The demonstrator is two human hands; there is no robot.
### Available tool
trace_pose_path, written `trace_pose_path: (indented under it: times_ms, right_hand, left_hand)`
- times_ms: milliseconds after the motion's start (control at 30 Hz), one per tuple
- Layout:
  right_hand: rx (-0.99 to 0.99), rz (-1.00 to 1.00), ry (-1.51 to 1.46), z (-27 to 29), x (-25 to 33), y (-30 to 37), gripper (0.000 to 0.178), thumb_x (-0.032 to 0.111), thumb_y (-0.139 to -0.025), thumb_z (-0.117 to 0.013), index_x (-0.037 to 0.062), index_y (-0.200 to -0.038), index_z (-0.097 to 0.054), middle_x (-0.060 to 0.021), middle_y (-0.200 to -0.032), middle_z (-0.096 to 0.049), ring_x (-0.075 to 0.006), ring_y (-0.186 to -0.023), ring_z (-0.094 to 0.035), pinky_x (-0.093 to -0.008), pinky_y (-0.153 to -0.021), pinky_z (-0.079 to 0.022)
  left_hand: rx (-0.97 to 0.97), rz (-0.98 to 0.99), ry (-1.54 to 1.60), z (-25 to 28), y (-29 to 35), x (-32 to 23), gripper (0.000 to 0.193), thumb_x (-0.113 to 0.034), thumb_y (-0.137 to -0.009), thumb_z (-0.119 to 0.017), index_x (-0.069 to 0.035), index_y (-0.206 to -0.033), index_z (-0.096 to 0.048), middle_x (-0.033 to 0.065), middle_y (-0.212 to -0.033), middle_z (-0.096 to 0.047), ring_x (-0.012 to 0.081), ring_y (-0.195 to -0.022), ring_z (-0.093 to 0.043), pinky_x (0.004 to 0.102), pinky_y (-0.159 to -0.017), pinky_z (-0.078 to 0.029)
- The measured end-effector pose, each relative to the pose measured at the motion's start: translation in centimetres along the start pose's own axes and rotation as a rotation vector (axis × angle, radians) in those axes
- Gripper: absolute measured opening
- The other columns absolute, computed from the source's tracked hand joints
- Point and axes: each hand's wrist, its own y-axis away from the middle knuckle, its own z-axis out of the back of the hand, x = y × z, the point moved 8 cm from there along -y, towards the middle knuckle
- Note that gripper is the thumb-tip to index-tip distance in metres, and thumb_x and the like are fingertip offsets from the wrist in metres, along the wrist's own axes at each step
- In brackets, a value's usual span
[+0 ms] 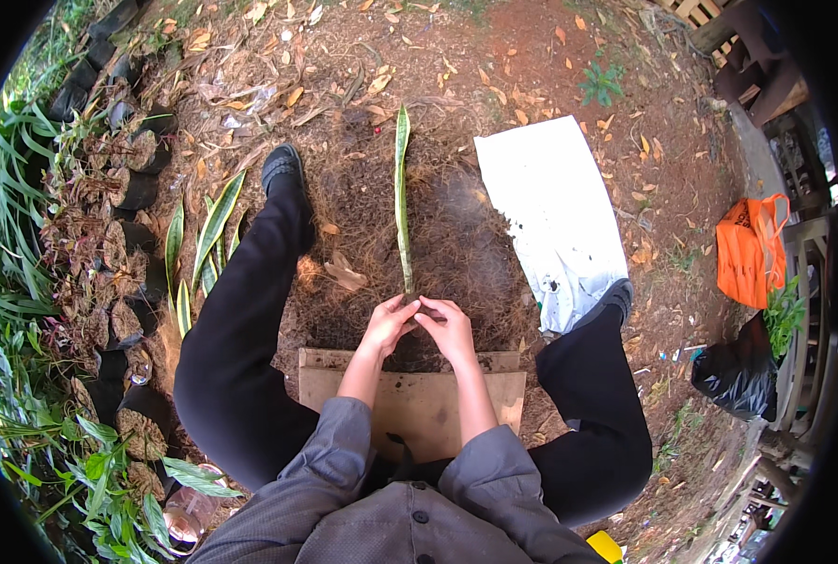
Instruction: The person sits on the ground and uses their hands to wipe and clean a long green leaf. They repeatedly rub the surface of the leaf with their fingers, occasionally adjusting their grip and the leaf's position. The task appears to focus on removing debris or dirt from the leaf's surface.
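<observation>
A long snake plant leaf [402, 197], green with pale yellow edges, stands out lengthwise ahead of me, its tip pointing away. My left hand [387, 329] and my right hand [447, 331] meet at its lower end, fingers pinched together around the base. The fingers partly cover that end, so its roots or cut cannot be made out. Beneath the leaf spreads a bed of dark soil and brown fibre [344, 226]. A wooden board [428, 404] lies between my legs, under my forearms.
More snake plant leaves [217, 223] lie beyond my left leg. A soil-specked white sack [560, 207] lies flat by my right foot. Black planting bags [137, 190] line the left side. At the right are an orange bag [748, 252] and a black plastic bag [740, 376].
</observation>
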Motion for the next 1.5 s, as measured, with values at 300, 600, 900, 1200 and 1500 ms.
trace_pose_path:
  times_ms: [300, 600, 900, 1200, 1500]
  right_hand:
    - [-0.118, 0.064, 0.081, -0.5, 0.6, 0.8, 0.034, 0.004, -0.071, -0.072, 0.0069, -0.105, -0.066, -0.0052, -0.083, -0.062, -0.0105, -0.073, -0.058, -0.0233, -0.067, -0.047]
    - [-0.025, -0.107, -0.030, 2.4, -0.6, 0.0, 0.046, -0.006, -0.074, -0.062, 0.0071, -0.118, -0.056, -0.0125, -0.107, -0.063, -0.0153, -0.083, -0.064, -0.0256, -0.074, -0.051]
    - [-0.068, 0.109, 0.255, 0.6, 3.6, 1.0, 0.050, 0.016, -0.069, -0.074, -0.0007, -0.113, -0.058, -0.0180, -0.109, -0.060, -0.0270, -0.094, -0.061, -0.0322, -0.082, -0.048]
    - [-0.206, -0.011, 0.404, -1.4, 3.2, 2.8, 0.040, 0.007, -0.071, -0.068, -0.0005, -0.109, -0.059, -0.0191, -0.103, -0.061, -0.0316, -0.091, -0.062, -0.0356, -0.079, -0.049]
    - [-0.223, -0.107, 0.321, -0.5, 1.5, 2.6, 0.032, 0.005, -0.073, -0.064, -0.0011, -0.104, -0.060, -0.0195, -0.096, -0.063, -0.0351, -0.086, -0.061, -0.0384, -0.078, -0.050]
  left_hand:
    - [-0.118, -0.037, 0.033, 1.6, -0.3, 1.0, 0.013, -0.008, -0.085, -0.058, -0.004, -0.097, -0.060, 0.0052, -0.092, -0.063, 0.0145, -0.085, -0.060, 0.0325, -0.076, -0.050]
    - [-0.034, -0.025, 0.091, -1.1, 0.3, -0.3, 0.018, -0.014, -0.088, -0.057, -0.005, -0.104, -0.058, 0.0032, -0.093, -0.062, 0.0122, -0.083, -0.060, 0.0297, -0.074, -0.050]
    - [-0.038, 0.034, 0.007, 0.4, -0.3, 0.9, 0.019, -0.017, -0.086, -0.058, -0.004, -0.101, -0.057, 0.0037, -0.094, -0.062, 0.0129, -0.082, -0.060, 0.0309, -0.077, -0.049]
    - [-0.163, 0.085, -0.319, 1.3, 0.8, 0.1, 0.019, -0.009, -0.082, -0.064, 0.001, -0.097, -0.057, 0.0040, -0.084, -0.059, 0.0114, -0.072, -0.059, 0.0241, -0.063, -0.052]
    - [-0.119, -0.018, -0.318, 0.8, 0.3, 0.6, 0.028, -0.009, -0.082, -0.064, 0.008, -0.102, -0.053, 0.0077, -0.085, -0.060, 0.0142, -0.077, -0.062, 0.0265, -0.069, -0.055]
